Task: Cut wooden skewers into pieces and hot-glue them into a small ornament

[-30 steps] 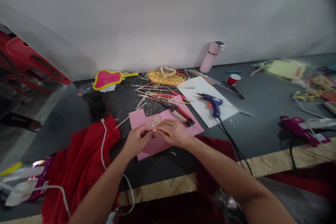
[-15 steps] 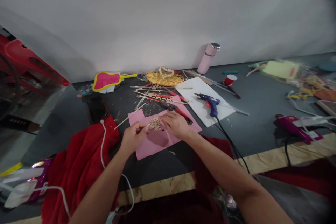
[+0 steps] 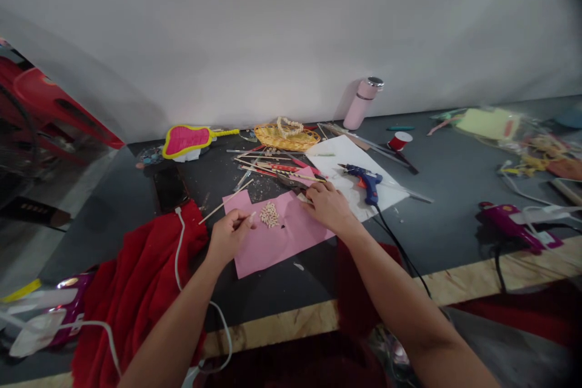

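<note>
My left hand is closed in a pinch at the left part of a pink paper sheet, with a small pale piece at the fingertips. Just right of it, a small heap of short pale stick pieces lies on the paper. At the sheet's right side my right hand is closed over the handles of pliers; their dark jaws show beyond the fingers, and the handles are hidden. A thin wooden stick lies slanted across the paper's left corner.
Sticks and red pieces lie scattered beyond the paper, before a woven basket. A blue glue gun rests on white paper, its cord trailing frontward. A red cloth, phone and pink bottle stand or lie around.
My right hand has moved right, from the heap of stick pieces to the pliers' handles. My left hand stays by the heap, which now shows uncovered on the paper.
</note>
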Demonstrator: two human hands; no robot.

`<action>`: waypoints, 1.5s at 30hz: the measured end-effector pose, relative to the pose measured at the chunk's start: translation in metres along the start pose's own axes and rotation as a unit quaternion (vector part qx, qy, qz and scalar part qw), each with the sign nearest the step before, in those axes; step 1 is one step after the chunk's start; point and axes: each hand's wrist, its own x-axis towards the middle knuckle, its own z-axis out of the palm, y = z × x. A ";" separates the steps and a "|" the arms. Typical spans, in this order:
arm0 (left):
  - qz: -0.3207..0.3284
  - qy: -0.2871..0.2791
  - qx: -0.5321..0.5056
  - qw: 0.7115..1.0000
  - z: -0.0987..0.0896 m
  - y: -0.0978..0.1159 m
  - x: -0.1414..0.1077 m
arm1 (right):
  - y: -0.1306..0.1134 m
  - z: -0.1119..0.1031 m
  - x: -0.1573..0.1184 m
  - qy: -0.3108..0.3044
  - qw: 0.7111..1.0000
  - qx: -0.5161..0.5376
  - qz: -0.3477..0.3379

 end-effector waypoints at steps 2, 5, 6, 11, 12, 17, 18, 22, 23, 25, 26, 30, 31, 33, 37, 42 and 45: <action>0.000 0.003 0.001 1.000 0.000 0.001 0.000 | -0.001 0.002 0.001 -0.002 1.000 -0.004 0.000; 0.001 0.009 0.007 1.000 -0.001 0.003 -0.001 | 0.001 0.003 0.003 0.003 1.000 0.008 0.012; 0.001 0.013 0.008 1.000 -0.001 0.004 -0.001 | 0.002 0.002 0.004 0.015 0.999 0.027 0.021; 0.006 0.036 0.008 0.999 -0.004 0.009 -0.003 | 0.004 -0.008 0.008 0.129 0.946 0.292 0.059; 0.009 0.038 0.008 0.999 -0.005 0.009 -0.003 | 0.003 -0.011 0.008 0.129 0.918 0.369 0.067; 0.018 0.051 0.001 0.999 -0.005 0.012 -0.003 | -0.010 -0.016 0.004 -0.029 0.747 0.662 0.061; 0.021 0.056 -0.001 0.998 -0.005 0.012 -0.003 | -0.013 -0.015 0.003 -0.050 0.727 0.683 0.049; 0.038 0.062 -0.022 0.997 -0.005 0.014 -0.003 | -0.020 -0.007 -0.001 -0.046 0.750 0.659 -0.014; 0.037 0.062 -0.034 0.997 -0.005 0.015 -0.002 | -0.020 -0.005 -0.002 -0.033 0.780 0.624 -0.036; 0.029 0.072 -0.062 0.995 -0.005 0.015 -0.002 | -0.022 -0.002 -0.003 0.002 0.852 0.516 -0.091; 0.023 0.081 -0.080 0.993 -0.005 0.015 -0.002 | -0.024 -0.001 -0.003 0.020 0.884 0.450 -0.123; 0.004 0.109 -0.161 0.981 -0.006 0.013 0.000 | -0.034 0.001 -0.006 0.058 0.950 0.237 -0.196; -0.002 0.114 -0.176 0.978 -0.006 0.012 0.000 | -0.038 0.001 -0.008 0.052 0.958 0.205 -0.196; -0.010 0.122 -0.198 0.973 -0.006 0.012 0.000 | -0.044 0.001 -0.011 0.029 0.969 0.153 -0.191; -0.011 0.117 -0.225 0.967 -0.006 0.013 0.000 | -0.050 0.000 -0.015 -0.004 0.976 0.096 -0.195; -0.005 0.099 -0.239 0.966 -0.005 0.013 -0.001 | -0.053 0.001 -0.017 0.006 0.974 0.081 -0.210; 0.001 0.087 -0.226 0.970 -0.005 0.011 -0.001 | -0.054 0.002 -0.017 0.007 0.974 0.076 -0.211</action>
